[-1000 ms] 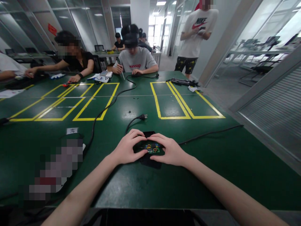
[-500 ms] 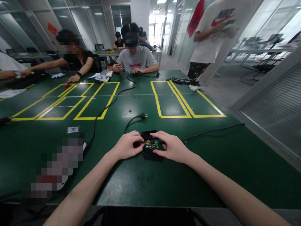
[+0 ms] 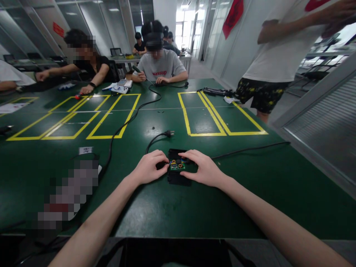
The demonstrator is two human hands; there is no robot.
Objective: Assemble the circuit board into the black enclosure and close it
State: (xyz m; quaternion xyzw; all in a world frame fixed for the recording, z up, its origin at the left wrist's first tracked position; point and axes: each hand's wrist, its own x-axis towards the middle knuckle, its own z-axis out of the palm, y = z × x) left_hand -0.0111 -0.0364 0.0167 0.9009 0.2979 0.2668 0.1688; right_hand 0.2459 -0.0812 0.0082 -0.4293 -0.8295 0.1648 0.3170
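A small green circuit board [image 3: 177,165] with two copper-wound rings lies in a black plastic case [image 3: 180,178] whose two halves are spread open on the table. At the board's left end, the thumb and forefinger of my left hand [image 3: 150,167] pinch the end of a black power cable [image 3: 148,144]; the exact grip is partly hidden by the fingers. My right hand [image 3: 205,168] straddles the board from the right, its thumb by the lower half and forefinger by the upper half, fingers apart. A second black cable [image 3: 250,148] runs off to the right from behind this hand.
The cable's two-pin plug [image 3: 169,134] lies beyond my left hand. A pixelated pouch-like object [image 3: 73,189] and a paper label [image 3: 85,150] are at left. Yellow tape rectangles [image 3: 207,134] mark the green table. A person [image 3: 162,66] holding a tool sits opposite; another [image 3: 283,55] stands at right.
My left hand keeps its pinch at the board's end. My right thumb and forefinger stand a little wider around the board. The standing person has come closer, and the view has tilted slightly.
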